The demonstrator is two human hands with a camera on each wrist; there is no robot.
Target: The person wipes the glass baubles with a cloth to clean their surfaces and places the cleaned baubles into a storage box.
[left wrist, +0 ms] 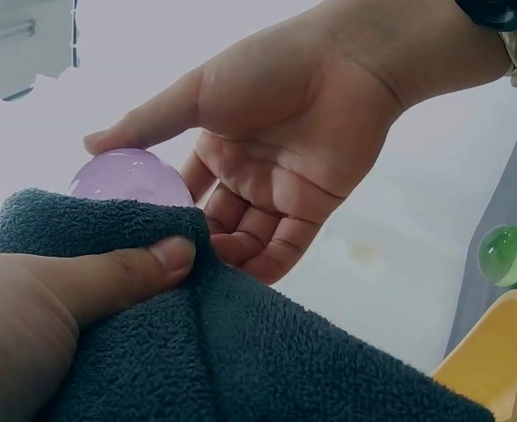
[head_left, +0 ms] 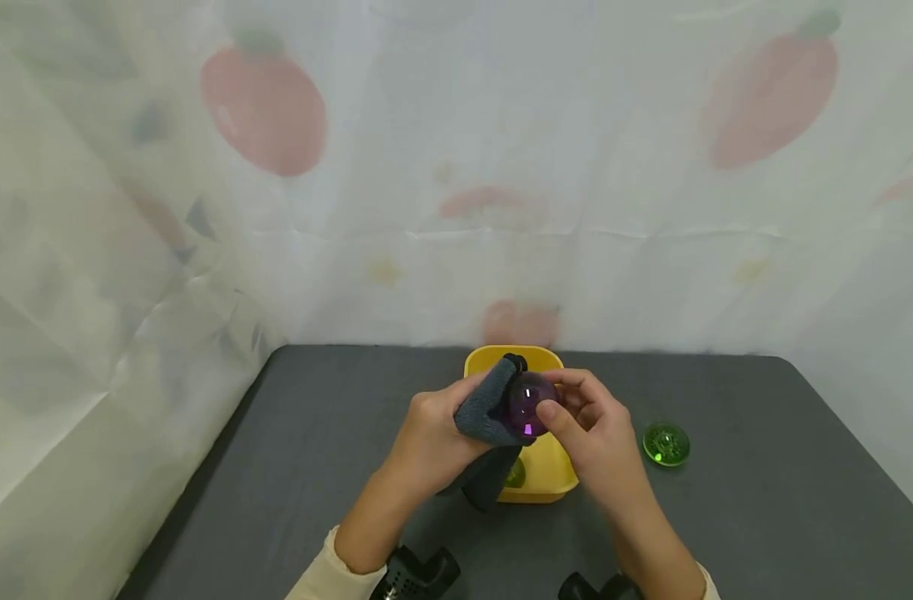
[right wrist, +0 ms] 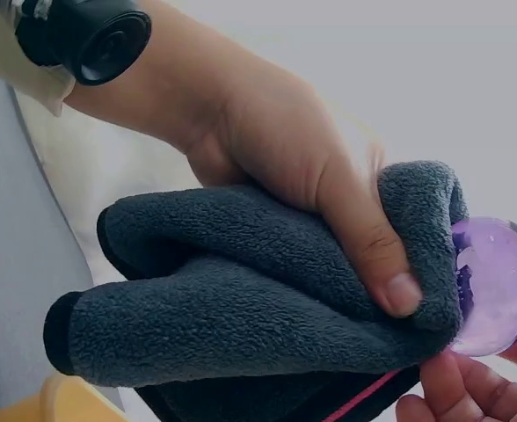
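Two hands meet above a grey table (head_left: 726, 517), and the step in hand looks like wiping: a purple ball (head_left: 530, 406) is being rubbed with a dark cloth (head_left: 486, 417).

The table, backed by a fruit-print curtain (head_left: 456, 167), carries a yellow bin (head_left: 535, 487) directly under the hands. Little of its inside shows; one green thing (head_left: 514, 473) lies in it by the near wall, half hidden by the cloth's hanging end. What else it holds I cannot tell.

The left hand (head_left: 426, 437) grips the bunched cloth, thumb (right wrist: 377, 264) pressing the pile against the ball's side. The right hand (head_left: 599, 442) pinches the ball between thumb and fingertips (left wrist: 109, 141), holding it in the air over the bin, touching cloth on one side and fingers on the other.

A judgement: the next move calls for turning the ball in the pinch so the cloth reaches an unwiped face, with a steady grip, since it looks smooth.

A green ball (head_left: 666, 442) sits alone on the table, right of the bin.
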